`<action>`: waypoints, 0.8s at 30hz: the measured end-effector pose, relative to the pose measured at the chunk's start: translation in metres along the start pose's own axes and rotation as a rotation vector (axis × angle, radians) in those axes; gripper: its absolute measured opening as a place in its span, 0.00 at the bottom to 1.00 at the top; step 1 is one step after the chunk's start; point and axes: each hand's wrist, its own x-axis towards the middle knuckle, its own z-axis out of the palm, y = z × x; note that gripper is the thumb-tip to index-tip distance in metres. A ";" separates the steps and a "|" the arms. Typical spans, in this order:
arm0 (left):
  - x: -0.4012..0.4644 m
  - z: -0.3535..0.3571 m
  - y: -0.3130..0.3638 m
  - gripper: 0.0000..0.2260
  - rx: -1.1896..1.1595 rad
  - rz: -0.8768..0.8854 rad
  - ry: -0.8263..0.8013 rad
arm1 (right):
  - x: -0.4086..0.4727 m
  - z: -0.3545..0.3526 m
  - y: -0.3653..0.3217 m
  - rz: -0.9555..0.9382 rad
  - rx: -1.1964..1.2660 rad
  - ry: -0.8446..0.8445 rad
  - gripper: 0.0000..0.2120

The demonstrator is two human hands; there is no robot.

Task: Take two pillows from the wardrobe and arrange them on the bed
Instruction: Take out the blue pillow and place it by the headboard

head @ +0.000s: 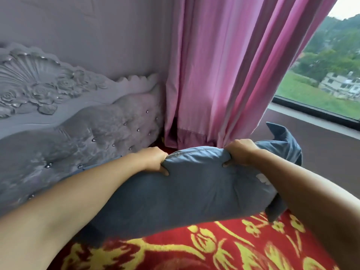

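Note:
A blue-grey pillow (187, 190) lies across the head end of the bed, on a red bedcover with yellow flowers (224, 248). My left hand (153, 159) grips the pillow's far edge near a small button. My right hand (240, 152) grips the same edge further right, with the cloth bunched under its fingers. The pillow's right corner sticks up past my right hand toward the window. My forearms hide parts of the pillow's left and right sides. I see no second pillow and no wardrobe.
A carved, tufted grey headboard (81, 121) runs along the left. Pink curtains (224, 75) hang right behind the pillow. A dark window sill (315, 114) and a window lie to the right.

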 end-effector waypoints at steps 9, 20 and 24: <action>0.078 0.031 0.036 0.19 -0.159 -0.146 -0.045 | 0.076 0.042 0.071 -0.168 -0.046 0.012 0.19; 0.103 0.018 -0.067 0.20 -0.284 -0.144 -0.001 | 0.162 -0.019 0.020 -0.151 -0.109 -0.007 0.24; 0.111 0.019 -0.130 0.22 -0.310 -0.144 -0.005 | 0.213 -0.053 -0.018 -0.128 -0.045 -0.091 0.25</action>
